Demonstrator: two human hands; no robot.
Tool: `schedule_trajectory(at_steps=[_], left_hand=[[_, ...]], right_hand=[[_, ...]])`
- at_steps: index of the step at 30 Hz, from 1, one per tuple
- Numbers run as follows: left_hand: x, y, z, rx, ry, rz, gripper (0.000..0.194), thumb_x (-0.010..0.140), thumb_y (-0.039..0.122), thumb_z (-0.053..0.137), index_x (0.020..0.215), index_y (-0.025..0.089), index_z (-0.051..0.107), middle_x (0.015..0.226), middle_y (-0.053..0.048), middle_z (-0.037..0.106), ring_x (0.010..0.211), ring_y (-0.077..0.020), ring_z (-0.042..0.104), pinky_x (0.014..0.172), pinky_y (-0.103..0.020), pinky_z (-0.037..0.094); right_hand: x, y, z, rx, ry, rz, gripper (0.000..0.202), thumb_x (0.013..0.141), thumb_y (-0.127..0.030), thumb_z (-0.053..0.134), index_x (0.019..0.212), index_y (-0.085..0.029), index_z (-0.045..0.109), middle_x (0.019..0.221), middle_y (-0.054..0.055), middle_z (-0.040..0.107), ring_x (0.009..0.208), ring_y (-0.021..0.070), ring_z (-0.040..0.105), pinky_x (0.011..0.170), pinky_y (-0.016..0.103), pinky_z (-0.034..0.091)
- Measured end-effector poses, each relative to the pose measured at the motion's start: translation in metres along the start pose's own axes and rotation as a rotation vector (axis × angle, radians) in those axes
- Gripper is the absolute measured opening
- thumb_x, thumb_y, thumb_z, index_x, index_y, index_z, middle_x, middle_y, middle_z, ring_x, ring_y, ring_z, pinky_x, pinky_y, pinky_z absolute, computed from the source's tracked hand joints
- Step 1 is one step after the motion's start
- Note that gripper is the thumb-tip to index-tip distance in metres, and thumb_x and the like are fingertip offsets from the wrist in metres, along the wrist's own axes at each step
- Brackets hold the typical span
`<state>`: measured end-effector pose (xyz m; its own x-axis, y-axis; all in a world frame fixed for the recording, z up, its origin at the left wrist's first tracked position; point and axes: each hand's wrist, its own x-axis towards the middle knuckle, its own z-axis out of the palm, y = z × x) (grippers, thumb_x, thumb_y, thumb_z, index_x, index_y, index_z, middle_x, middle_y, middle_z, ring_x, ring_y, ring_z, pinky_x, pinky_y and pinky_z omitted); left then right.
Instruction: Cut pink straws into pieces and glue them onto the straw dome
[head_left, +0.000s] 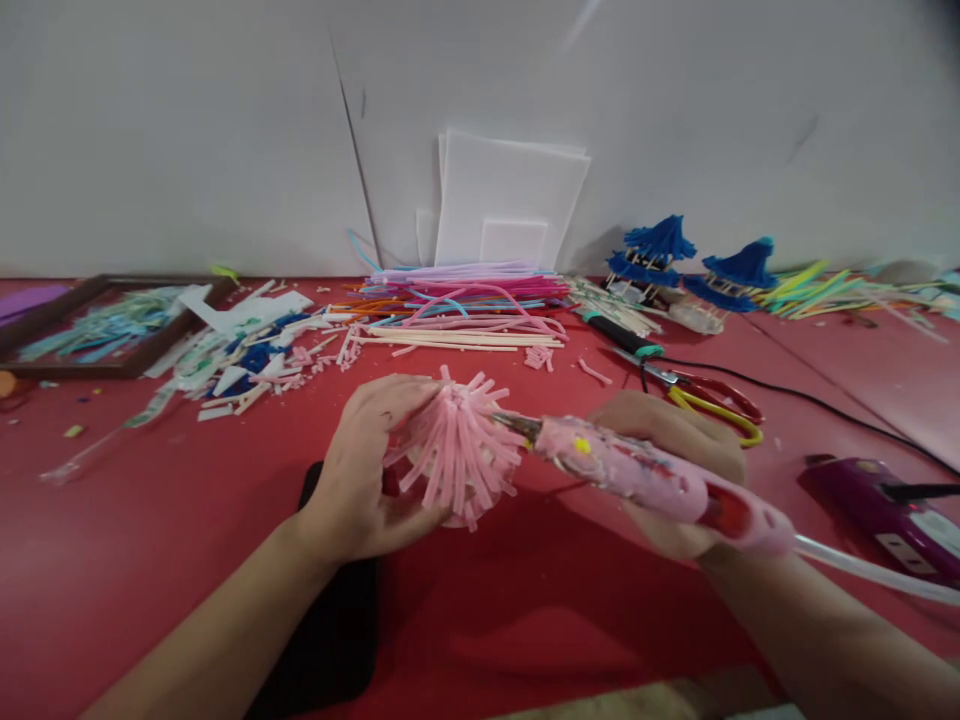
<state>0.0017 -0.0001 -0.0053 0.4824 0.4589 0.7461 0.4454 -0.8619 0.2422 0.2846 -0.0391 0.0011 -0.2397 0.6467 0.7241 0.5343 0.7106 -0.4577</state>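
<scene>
Pink straw-like strips fan out from a peak on a small cone-shaped roof model [461, 445]. My left hand [367, 470] is closed around the model's left side, thumb below and fingers behind. In my right hand [675, 450] is a pink hot glue gun [622, 465], its fingers wrapped round the far side and partly hidden. The gun's metal nozzle points left and meets the strips at the model's upper right edge; whether it touches them I cannot tell. A clear glue stick [877, 570] sticks out of the gun's back end.
Colored pipe-cleaner-like sticks [465, 300] lie along the wall. Two blue roofed models [660, 250] stand at back right, near scissors [712, 395] and a black-and-green handled tool [622, 335]. A purple power strip [885, 520] is right; scraps [255, 360], a frame [112, 370] and a black phone [337, 630] are left.
</scene>
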Motion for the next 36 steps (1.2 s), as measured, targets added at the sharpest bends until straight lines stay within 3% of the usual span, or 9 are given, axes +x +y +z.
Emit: schedule_trajectory(at_steps=[5, 13, 18, 21, 26, 32, 36], left_hand=[[-0.0016, -0.0001, -0.0002, 0.009, -0.017, 0.013, 0.075, 0.071, 0.033, 0.067, 0.139, 0.019, 0.039, 0.119, -0.017, 0.058, 0.112, -0.0359, 0.056, 0.094, -0.057, 0.05], [0.002, 0.0021, -0.0002, 0.044, -0.025, 0.016, 0.068, 0.075, 0.037, 0.065, 0.136, 0.019, 0.042, 0.118, -0.016, 0.063, 0.111, -0.0338, 0.061, 0.097, -0.055, 0.05], [0.0016, 0.0017, -0.0007, 0.044, -0.004, 0.046, 0.073, 0.073, 0.039, 0.067, 0.138, 0.018, 0.04, 0.117, -0.016, 0.063, 0.11, -0.0345, 0.062, 0.095, -0.056, 0.05], [0.0008, 0.0016, -0.0006, 0.049, -0.024, 0.012, 0.073, 0.074, 0.037, 0.066, 0.139, 0.021, 0.038, 0.119, -0.016, 0.062, 0.111, -0.0351, 0.061, 0.097, -0.057, 0.049], [0.0005, 0.0017, -0.0001, 0.06, -0.017, 0.023, 0.073, 0.074, 0.037, 0.066, 0.139, 0.022, 0.037, 0.119, -0.015, 0.061, 0.11, -0.0351, 0.06, 0.095, -0.057, 0.05], [0.0004, 0.0014, 0.0001, 0.046, -0.027, 0.002, 0.074, 0.073, 0.037, 0.066, 0.14, 0.026, 0.036, 0.119, -0.015, 0.062, 0.11, -0.0372, 0.059, 0.093, -0.059, 0.05], [0.0015, 0.001, 0.0003, 0.056, -0.006, 0.033, 0.076, 0.071, 0.035, 0.07, 0.139, 0.02, 0.038, 0.118, -0.016, 0.062, 0.11, -0.0349, 0.061, 0.095, -0.055, 0.051]], right_hand=[[0.0032, -0.0012, -0.0036, -0.087, -0.094, -0.126, 0.008, 0.084, -0.018, 0.053, 0.089, -0.018, 0.058, 0.08, 0.004, 0.065, 0.069, 0.0133, 0.059, 0.061, 0.027, 0.047], [0.0089, -0.0092, -0.0036, -0.152, -0.148, -0.198, 0.015, 0.095, -0.02, 0.041, 0.089, -0.019, 0.055, 0.077, 0.005, 0.065, 0.071, 0.0153, 0.063, 0.061, 0.028, 0.049], [0.0058, -0.0071, -0.0022, -0.159, -0.134, -0.185, 0.005, 0.086, -0.016, 0.053, 0.09, -0.018, 0.055, 0.079, 0.005, 0.064, 0.07, 0.0154, 0.06, 0.06, 0.029, 0.048], [0.0039, -0.0047, -0.0008, -0.121, -0.129, -0.18, 0.011, 0.08, -0.016, 0.059, 0.09, -0.018, 0.055, 0.078, 0.005, 0.063, 0.069, 0.0159, 0.058, 0.059, 0.029, 0.047], [0.0044, -0.0034, -0.0014, -0.09, -0.137, -0.198, 0.008, 0.084, -0.015, 0.05, 0.09, -0.019, 0.053, 0.076, 0.005, 0.059, 0.067, 0.016, 0.056, 0.058, 0.029, 0.046], [0.004, -0.0037, -0.0007, -0.09, -0.123, -0.189, 0.011, 0.081, -0.01, 0.053, 0.086, -0.019, 0.052, 0.075, 0.003, 0.057, 0.065, 0.0146, 0.053, 0.056, 0.028, 0.044], [0.0029, -0.0036, -0.0003, -0.061, -0.121, -0.186, 0.009, 0.081, -0.01, 0.052, 0.085, -0.018, 0.052, 0.075, 0.004, 0.056, 0.066, 0.0144, 0.053, 0.056, 0.028, 0.044]])
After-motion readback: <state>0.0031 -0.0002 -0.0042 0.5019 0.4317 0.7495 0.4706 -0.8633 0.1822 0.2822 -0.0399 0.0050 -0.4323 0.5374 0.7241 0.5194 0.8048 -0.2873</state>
